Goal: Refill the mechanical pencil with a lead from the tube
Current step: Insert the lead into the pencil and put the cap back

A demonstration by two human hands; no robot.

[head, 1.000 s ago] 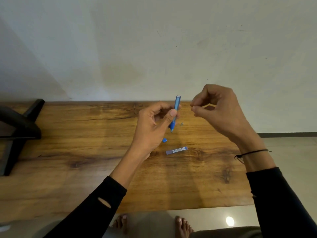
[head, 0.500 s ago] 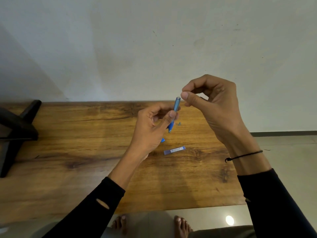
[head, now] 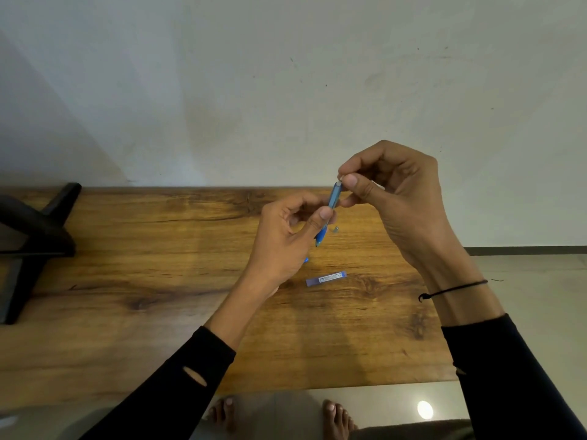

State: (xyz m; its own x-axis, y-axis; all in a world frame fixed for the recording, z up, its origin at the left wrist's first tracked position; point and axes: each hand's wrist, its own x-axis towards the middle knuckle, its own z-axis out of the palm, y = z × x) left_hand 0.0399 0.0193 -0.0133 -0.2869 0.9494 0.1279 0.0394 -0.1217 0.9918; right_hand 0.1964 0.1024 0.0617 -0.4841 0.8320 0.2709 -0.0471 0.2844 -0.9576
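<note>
My left hand (head: 286, 239) holds the blue mechanical pencil (head: 333, 196) by its lower half, tip pointing down at the wooden table (head: 158, 281). The thumb and forefinger of my right hand (head: 394, 192) are pinched together right at the pencil's top end, where a tiny pale piece shows; it is too small to tell what it is. No lead is visible. The lead tube (head: 326, 278), bluish with a label, lies flat on the table below both hands. A small blue cap (head: 306, 260) peeks out beside my left hand, and a small grey piece (head: 335, 229) lies near the pencil's tip.
A black stand with angled legs (head: 35, 236) occupies the table's left end. The table backs onto a pale wall (head: 286, 90). Its right edge ends near my right wrist, with floor (head: 540, 296) beyond. My bare feet (head: 336, 417) show below the front edge.
My right hand has moved left and down from beside the pencil until its pinched fingertips meet the pencil's top end. My left hand has kept the pencil almost still.
</note>
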